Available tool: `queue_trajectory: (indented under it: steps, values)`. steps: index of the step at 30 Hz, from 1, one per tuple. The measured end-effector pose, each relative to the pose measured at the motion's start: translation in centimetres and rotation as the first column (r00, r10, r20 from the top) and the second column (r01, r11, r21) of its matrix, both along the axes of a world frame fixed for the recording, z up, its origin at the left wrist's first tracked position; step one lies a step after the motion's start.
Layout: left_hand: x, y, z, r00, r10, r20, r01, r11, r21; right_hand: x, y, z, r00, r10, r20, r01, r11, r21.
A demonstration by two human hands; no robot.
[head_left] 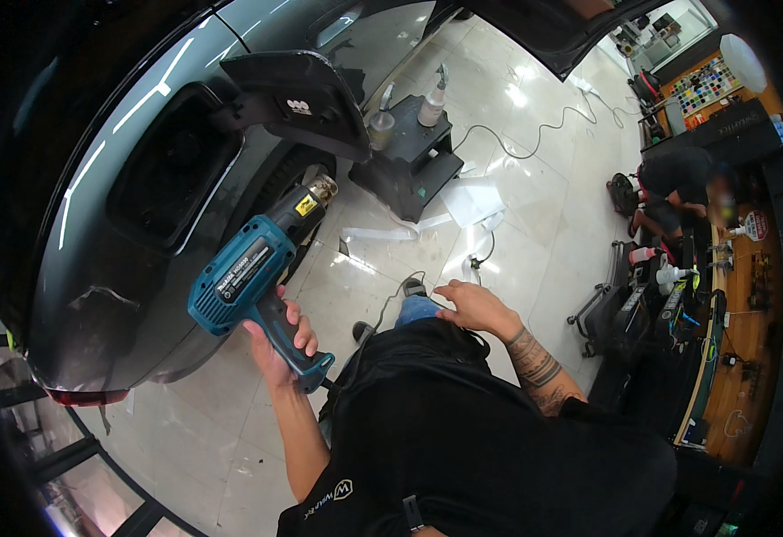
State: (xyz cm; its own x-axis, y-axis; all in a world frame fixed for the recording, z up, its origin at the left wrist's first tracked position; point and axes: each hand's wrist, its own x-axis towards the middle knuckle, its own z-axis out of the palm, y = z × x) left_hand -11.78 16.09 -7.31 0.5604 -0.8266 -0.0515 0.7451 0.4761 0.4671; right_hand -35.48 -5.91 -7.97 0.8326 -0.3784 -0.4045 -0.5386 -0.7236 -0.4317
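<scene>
My left hand [295,333] is closed round the handle of a teal and black heat gun [241,268]. Its metal nozzle points up and to the right, away from me. The gun is held beside a dark grey car [96,242]. Above the nozzle, the car's fuel flap [306,100] stands swung out from its dark recess [172,170]. My right hand [476,307] hangs in front of my waist, over the blue jeans, with its fingers apart and nothing visible in it.
Beyond the flap, a black step stool [409,166] carries spray bottles [432,106]. White sheets [474,201] and cables lie on the tiled floor. At the right, a person [673,183] bends beside a wooden workbench [749,295] and a black wheeled cart [629,304].
</scene>
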Motion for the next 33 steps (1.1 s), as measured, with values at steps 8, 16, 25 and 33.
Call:
queue_trajectory:
  steps: [8, 16, 25, 33]
  values:
    - [0.2, -1.8, 0.0, 0.999, -0.031, -0.030, 0.029, 0.998, -0.048, -3.1, -1.3, -0.8, 0.990, -0.140, -0.013, 0.140, 0.990, 0.021]
    - [0.0, -2.7, 0.4, 0.999, 0.008, -0.037, -0.009, 1.000, -0.028, -2.3, -5.3, -2.8, 0.999, -0.041, 0.018, 0.041, 0.999, -0.009]
    - [-1.8, -2.9, 0.3, 0.994, 0.097, -0.050, -0.098, 0.995, -0.033, -0.3, -11.5, -4.6, 0.994, 0.104, -0.025, -0.104, 0.994, 0.016]
    - [-3.8, -3.7, 1.3, 0.979, 0.200, -0.044, -0.200, 0.980, 0.000, 3.9, -16.6, -4.0, 0.978, 0.174, 0.112, -0.181, 0.982, 0.052]
